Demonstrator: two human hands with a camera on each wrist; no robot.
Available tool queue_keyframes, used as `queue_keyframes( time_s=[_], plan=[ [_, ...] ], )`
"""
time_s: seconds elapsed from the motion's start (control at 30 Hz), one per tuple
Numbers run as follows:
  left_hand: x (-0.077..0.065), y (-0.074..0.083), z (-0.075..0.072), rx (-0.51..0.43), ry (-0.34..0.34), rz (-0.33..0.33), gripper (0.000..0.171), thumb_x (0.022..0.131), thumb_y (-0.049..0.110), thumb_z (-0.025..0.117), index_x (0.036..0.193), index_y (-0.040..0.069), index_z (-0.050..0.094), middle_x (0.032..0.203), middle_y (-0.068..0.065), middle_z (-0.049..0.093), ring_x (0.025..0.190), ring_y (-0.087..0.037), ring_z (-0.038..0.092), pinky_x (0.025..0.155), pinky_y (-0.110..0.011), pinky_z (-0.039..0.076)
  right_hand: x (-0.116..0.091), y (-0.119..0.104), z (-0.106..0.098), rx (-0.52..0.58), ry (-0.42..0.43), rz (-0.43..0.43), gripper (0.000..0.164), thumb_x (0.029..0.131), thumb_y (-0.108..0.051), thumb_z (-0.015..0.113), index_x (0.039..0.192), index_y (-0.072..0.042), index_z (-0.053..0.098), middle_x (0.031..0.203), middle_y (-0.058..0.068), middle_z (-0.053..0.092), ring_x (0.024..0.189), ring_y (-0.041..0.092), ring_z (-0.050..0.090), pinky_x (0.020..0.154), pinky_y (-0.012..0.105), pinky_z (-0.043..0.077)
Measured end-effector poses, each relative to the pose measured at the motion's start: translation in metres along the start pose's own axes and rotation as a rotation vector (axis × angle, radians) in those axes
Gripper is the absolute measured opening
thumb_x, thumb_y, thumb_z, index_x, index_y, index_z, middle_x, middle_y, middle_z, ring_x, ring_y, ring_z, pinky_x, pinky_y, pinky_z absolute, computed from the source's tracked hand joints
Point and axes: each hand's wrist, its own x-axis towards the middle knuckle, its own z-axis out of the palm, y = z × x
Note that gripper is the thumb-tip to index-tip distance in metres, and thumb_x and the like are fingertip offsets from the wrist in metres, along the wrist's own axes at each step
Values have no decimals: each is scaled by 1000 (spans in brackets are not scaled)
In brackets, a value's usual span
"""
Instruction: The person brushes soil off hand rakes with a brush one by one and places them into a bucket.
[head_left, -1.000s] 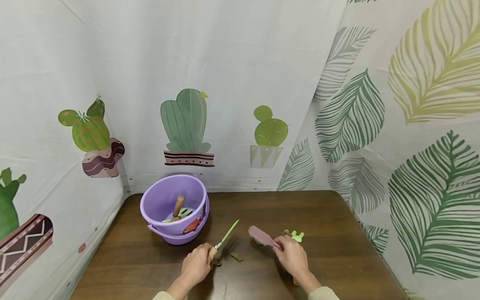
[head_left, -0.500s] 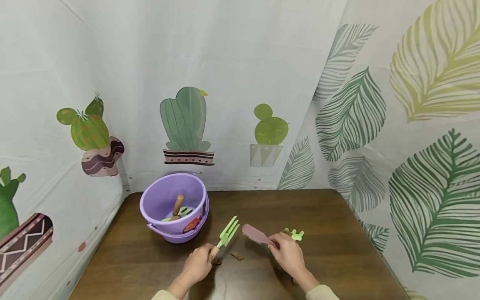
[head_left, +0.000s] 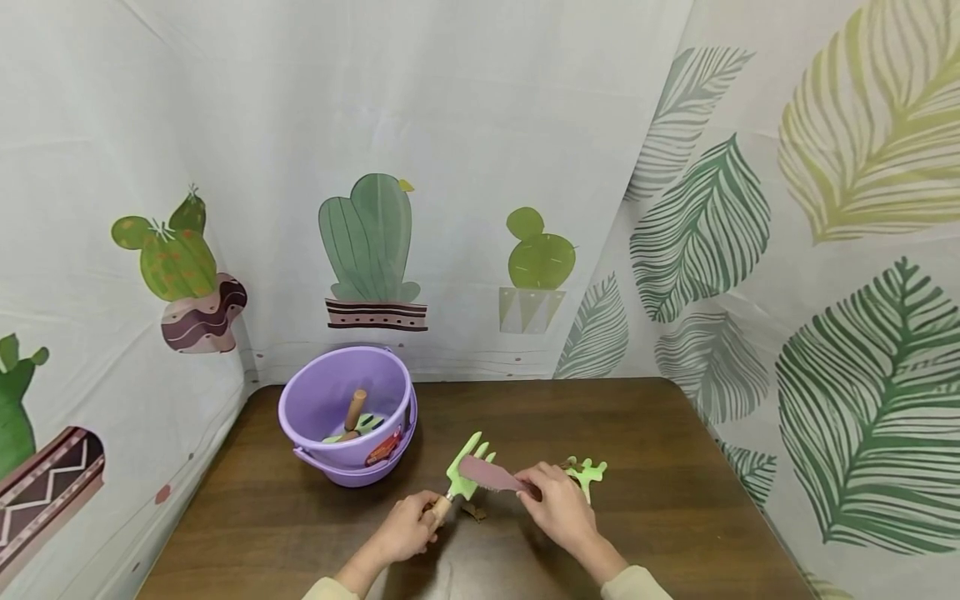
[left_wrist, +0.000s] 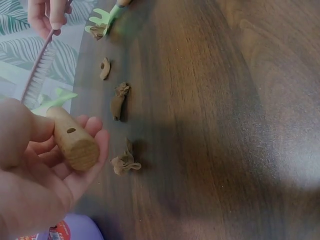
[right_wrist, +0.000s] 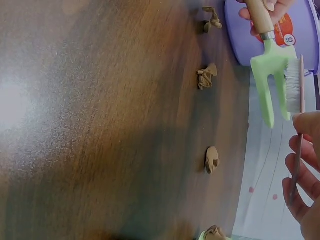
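Note:
My left hand point(head_left: 408, 527) grips the wooden handle of a light green garden hand fork point(right_wrist: 272, 62), its tines raised over the table. The handle's butt end faces the left wrist camera. My right hand point(head_left: 557, 504) pinches the handle of a pink brush point(head_left: 487, 473) with pale bristles point(right_wrist: 293, 86). In the head view the brush head overlaps the tines; in the right wrist view its bristles lie right against the fork. Below on the table are several brown, crumpled dry pieces, one of them point(left_wrist: 118, 102) midway along a loose row.
A purple bucket point(head_left: 296, 450) stands at the back left, holding wooden-handled green tools. Right of my right hand lies a green rake-like tool point(head_left: 588, 473) with a brown piece at its tines. A patterned curtain point(head_left: 465, 167) hangs behind the dark wooden table point(head_left: 660, 533).
My left hand has turned the fork from edge-on to showing its tines. My right hand has moved left, bringing the brush from beside the fork onto its tines.

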Motion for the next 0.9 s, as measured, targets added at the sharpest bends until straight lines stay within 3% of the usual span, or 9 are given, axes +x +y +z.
queue_keyframes(
  time_s=[0.27, 0.53, 0.67, 0.9],
  plan=[
    [1, -3, 1, 34, -4, 5, 19, 92, 0, 40, 104, -3, 54, 78, -11, 62, 53, -10, 52, 42, -22, 42, -1, -1, 0, -1, -13, 1, 24, 65, -19, 80, 85, -25, 69, 76, -17, 57, 66, 2, 46, 55, 19, 39],
    [3, -3, 1, 149, 104, 25, 14, 92, 14, 48, 94, 5, 58, 71, 0, 58, 58, -2, 47, 52, -22, 38, -1, 0, 0, -10, 7, -29, 25, 63, -18, 80, 85, -24, 69, 76, -16, 58, 65, 2, 47, 55, 18, 40],
    [3, -5, 1, 247, 170, 46, 16, 83, 18, 63, 92, 6, 58, 67, 5, 52, 60, -4, 46, 55, -22, 37, -1, 0, 0, -13, 9, -31, 25, 64, -18, 80, 85, -25, 69, 76, -16, 58, 66, 2, 47, 55, 18, 40],
    [1, -6, -1, 351, 252, 45, 33, 70, 16, 75, 95, 7, 55, 79, 1, 62, 64, -9, 53, 56, -25, 39, -1, 4, 1, -15, 31, -40, 26, 63, -17, 80, 85, -24, 69, 77, -15, 59, 66, 3, 50, 55, 19, 41]
  ],
)
